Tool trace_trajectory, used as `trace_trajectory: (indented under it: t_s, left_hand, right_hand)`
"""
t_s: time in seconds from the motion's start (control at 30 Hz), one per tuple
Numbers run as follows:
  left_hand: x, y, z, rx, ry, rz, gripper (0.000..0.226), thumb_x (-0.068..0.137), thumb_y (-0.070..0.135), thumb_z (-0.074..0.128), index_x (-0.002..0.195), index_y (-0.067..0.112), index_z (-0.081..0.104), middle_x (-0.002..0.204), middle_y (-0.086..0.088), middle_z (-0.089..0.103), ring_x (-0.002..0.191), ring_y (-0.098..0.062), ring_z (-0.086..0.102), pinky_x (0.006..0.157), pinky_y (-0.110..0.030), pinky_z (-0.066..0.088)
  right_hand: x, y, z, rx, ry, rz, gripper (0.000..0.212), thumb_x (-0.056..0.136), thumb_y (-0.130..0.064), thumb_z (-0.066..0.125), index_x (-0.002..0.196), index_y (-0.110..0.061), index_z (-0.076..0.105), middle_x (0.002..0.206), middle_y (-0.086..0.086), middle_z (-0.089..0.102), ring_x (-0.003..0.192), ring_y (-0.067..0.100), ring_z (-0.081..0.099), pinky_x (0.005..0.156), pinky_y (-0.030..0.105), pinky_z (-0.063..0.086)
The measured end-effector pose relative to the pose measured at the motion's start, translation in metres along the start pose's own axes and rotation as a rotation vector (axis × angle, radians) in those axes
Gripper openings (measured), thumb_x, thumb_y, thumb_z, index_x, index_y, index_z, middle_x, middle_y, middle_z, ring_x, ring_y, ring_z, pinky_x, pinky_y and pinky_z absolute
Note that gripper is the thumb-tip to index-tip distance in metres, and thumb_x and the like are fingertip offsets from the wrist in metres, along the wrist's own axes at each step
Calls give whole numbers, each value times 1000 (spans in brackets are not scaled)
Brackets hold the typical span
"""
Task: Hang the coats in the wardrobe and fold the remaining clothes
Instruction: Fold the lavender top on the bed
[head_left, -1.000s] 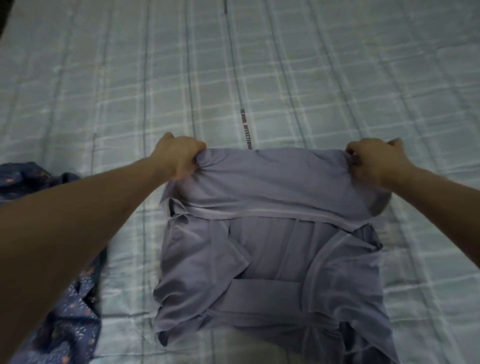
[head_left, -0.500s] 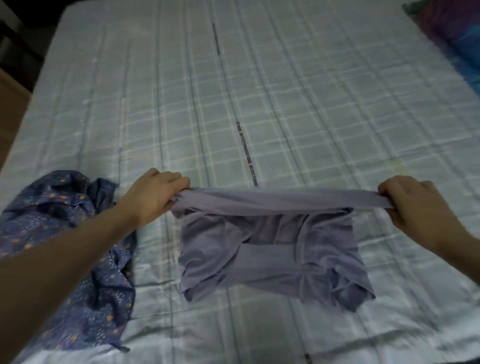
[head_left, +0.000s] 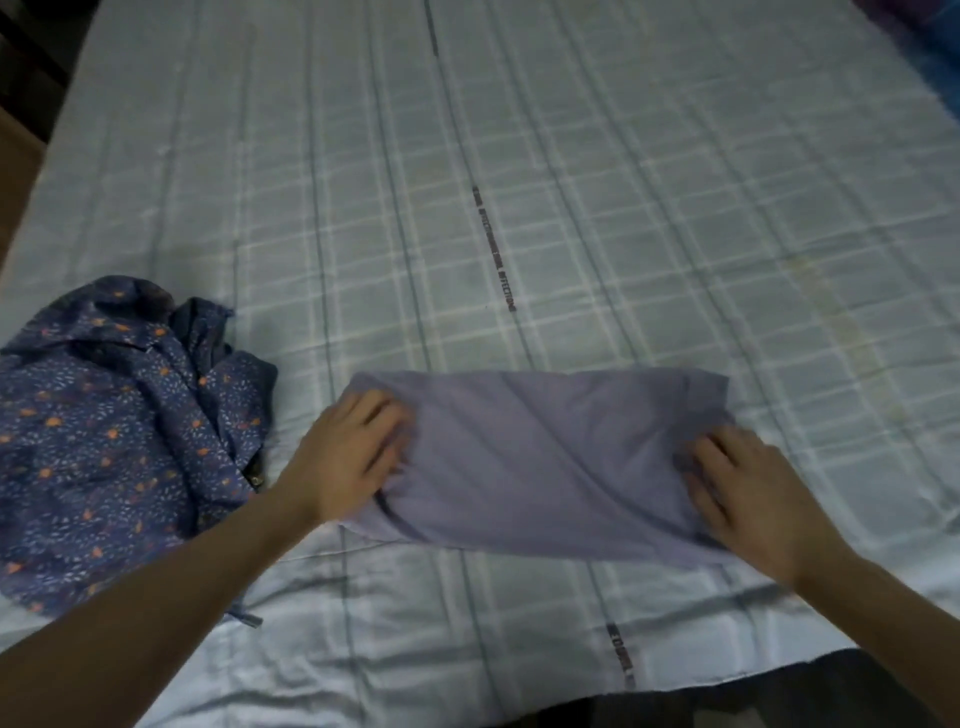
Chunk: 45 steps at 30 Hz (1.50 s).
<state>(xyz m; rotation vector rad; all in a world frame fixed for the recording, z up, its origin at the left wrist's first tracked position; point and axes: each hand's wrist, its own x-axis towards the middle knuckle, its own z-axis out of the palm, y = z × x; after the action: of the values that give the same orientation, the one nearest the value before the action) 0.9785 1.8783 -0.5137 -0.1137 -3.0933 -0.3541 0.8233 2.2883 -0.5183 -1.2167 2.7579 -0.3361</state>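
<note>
Lilac garment (head_left: 545, 462) lies folded on the bed (head_left: 519, 182); with left hand (head_left: 348, 462) and right hand (head_left: 753, 493) flat, grip wide, I should smooth outward evenly.

Folded garment (head_left: 545, 457) on bed (head_left: 571, 208), crumpled shirt (head_left: 119, 431) to its left, apart.

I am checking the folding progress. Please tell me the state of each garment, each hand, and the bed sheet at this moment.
lilac garment: folded into a flat band, lying on the bed.
patterned blue garment: crumpled, unfolded, left of the lilac one.
left hand: fingers straight, pressing the band's left end.
right hand: fingers straight, pressing its right end.
checked bed sheet: spread, slightly wrinkled.
</note>
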Motion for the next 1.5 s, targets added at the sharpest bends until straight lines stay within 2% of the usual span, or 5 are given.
trace_trajectory:
  t_s: [0.17, 0.53, 0.93, 1.23, 1.5]
  left_hand:
    - [33, 17, 54, -77, -70, -318, 58, 96, 45, 21, 146, 21, 38, 154, -5, 34, 142, -24, 28, 116, -43, 15]
    - [24, -10, 83, -48, -105, -394, 62, 95, 54, 17, 153, 33, 16, 161, 3, 15, 148, -14, 9, 119, -42, -2]
    - [105, -19, -25, 170, -476, -185, 14, 84, 24, 55, 97, 27, 58, 108, 5, 63, 105, -21, 58, 78, -33, 45]
    - [107, -24, -136, 241, 162, 137, 18, 72, 8, 63, 88, 13, 58, 85, -7, 59, 63, -31, 57, 48, -27, 33]
    - [21, 5, -2, 294, -256, 72, 79, 45, 11, 82, 115, 24, 49, 81, 0, 66, 59, -23, 64, 48, -27, 46]
  right_hand:
    - [49, -26, 55, -68, -1, 142, 52, 94, -37, 37, 136, -10, 49, 138, 16, 49, 122, 32, 46, 99, 49, 36]
    - [54, 35, 65, -94, -28, 119, 66, 91, -49, 33, 150, -19, 31, 154, 14, 31, 140, 30, 32, 110, 42, 27]
    - [123, 44, -33, -70, -470, 226, 19, 74, -27, 65, 84, -27, 49, 96, 1, 63, 101, 28, 60, 84, 36, 42]
    - [118, 52, -138, -185, 280, -102, 17, 61, -14, 54, 79, -12, 55, 79, 9, 55, 71, 35, 55, 63, 35, 32]
    - [40, 55, -31, -329, 126, -107, 23, 69, -21, 39, 84, -21, 56, 84, 6, 58, 76, 30, 61, 70, 38, 31]
